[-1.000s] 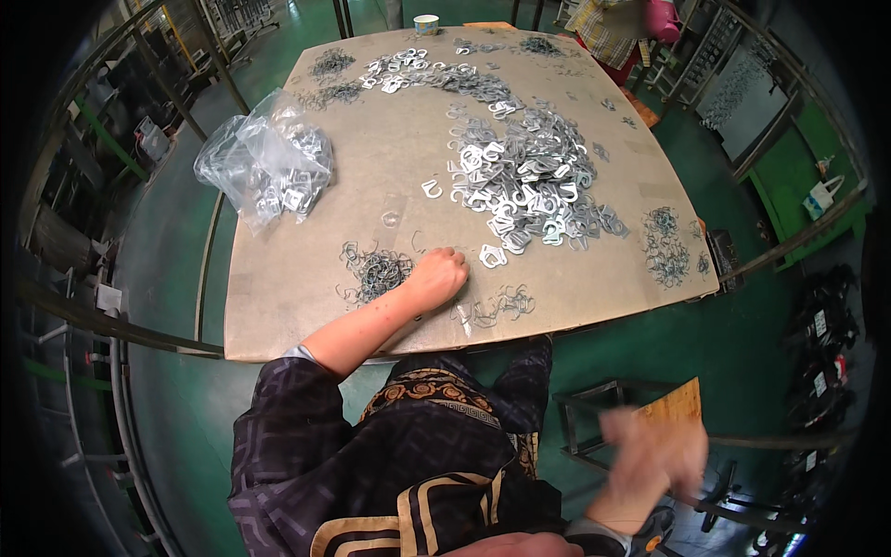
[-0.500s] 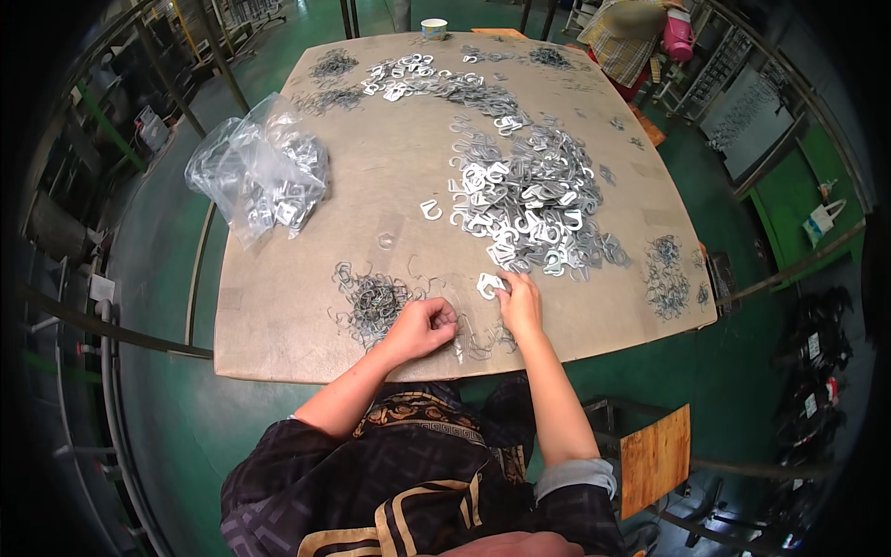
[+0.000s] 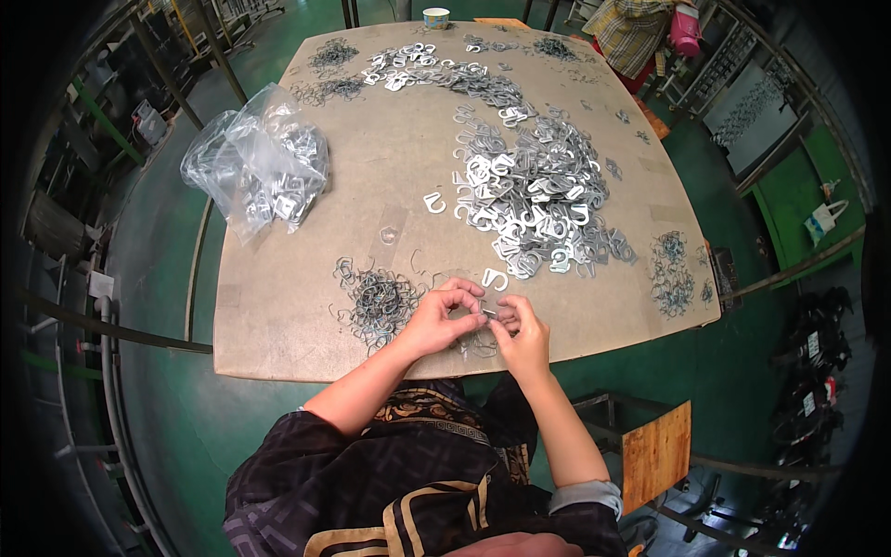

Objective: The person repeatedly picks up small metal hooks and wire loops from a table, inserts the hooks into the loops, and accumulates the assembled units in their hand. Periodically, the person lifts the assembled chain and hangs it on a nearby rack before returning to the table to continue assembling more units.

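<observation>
My left hand [image 3: 445, 318] and my right hand [image 3: 522, 339] meet fingertip to fingertip just above the near part of the table. Between them is a small flat metal hook [image 3: 490, 315], pinched by my right thumb and fingers and mostly covered. The left thumb and forefinger close at its other side; whatever else they hold is too small to make out. Beyond my fingers a loose silver hook [image 3: 496, 278] lies at the near edge of a big heap of metal hooks [image 3: 534, 190]. Beside my left wrist spreads a tangled pile of thin wire clips [image 3: 379, 299].
A clear plastic bag [image 3: 264, 172] with metal parts rests on the table's left edge. Another wire clip pile [image 3: 671, 274] lies at the right. More hooks [image 3: 404, 67] and clips are along the far side of the brown tabletop [image 3: 371, 186], near a paper cup [image 3: 436, 18].
My right hand has drawn back from the heap's near edge with a hook. My left hand has moved right and forward, its fingers unfolding to meet the right fingertips.
</observation>
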`<state>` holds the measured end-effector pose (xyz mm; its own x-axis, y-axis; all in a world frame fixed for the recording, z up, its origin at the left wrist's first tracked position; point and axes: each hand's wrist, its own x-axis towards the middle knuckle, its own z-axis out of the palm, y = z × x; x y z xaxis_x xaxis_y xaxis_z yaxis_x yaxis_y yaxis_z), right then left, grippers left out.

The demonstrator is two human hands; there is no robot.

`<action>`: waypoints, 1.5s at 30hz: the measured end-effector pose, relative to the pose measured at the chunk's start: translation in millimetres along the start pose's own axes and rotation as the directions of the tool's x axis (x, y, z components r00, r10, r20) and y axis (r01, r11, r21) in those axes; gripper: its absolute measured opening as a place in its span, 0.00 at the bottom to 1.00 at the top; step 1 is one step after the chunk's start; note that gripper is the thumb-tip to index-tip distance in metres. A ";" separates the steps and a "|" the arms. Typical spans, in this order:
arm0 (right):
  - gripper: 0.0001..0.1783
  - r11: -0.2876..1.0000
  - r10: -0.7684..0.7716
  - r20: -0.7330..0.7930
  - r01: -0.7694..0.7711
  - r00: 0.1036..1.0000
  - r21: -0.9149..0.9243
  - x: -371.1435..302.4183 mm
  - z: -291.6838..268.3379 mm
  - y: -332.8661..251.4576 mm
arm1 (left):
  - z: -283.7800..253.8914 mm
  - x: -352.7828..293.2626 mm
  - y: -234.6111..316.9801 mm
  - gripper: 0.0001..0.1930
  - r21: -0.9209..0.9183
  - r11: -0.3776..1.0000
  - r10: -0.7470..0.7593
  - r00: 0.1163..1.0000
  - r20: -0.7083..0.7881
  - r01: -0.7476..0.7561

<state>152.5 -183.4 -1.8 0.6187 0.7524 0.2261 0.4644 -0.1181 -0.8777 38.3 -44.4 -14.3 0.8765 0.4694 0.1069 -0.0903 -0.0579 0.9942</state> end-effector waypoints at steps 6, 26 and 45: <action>0.19 0.994 -0.097 0.020 0.098 0.995 -0.049 -7.3 4.2 -5.5 | 0.9 -5.3 -9.1 0.03 -0.380 0.893 -0.217 0.970 0.109 0.242; 0.17 0.819 0.189 0.084 -0.109 0.978 -0.564 63.3 30.7 44.4 | 6.0 -40.4 27.5 0.05 0.328 0.929 0.095 0.967 0.237 -0.171; 0.10 0.830 0.274 -0.019 -0.227 0.961 0.509 -3.9 -23.8 -18.6 | 40.3 -15.2 26.1 0.06 0.415 0.876 0.277 0.961 -0.014 -0.246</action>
<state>156.5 -199.6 23.8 0.7341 0.6789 -0.0155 -0.0774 0.0610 -0.9951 41.7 -88.6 9.7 0.8103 0.4475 0.3783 -0.0988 -0.5320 0.8410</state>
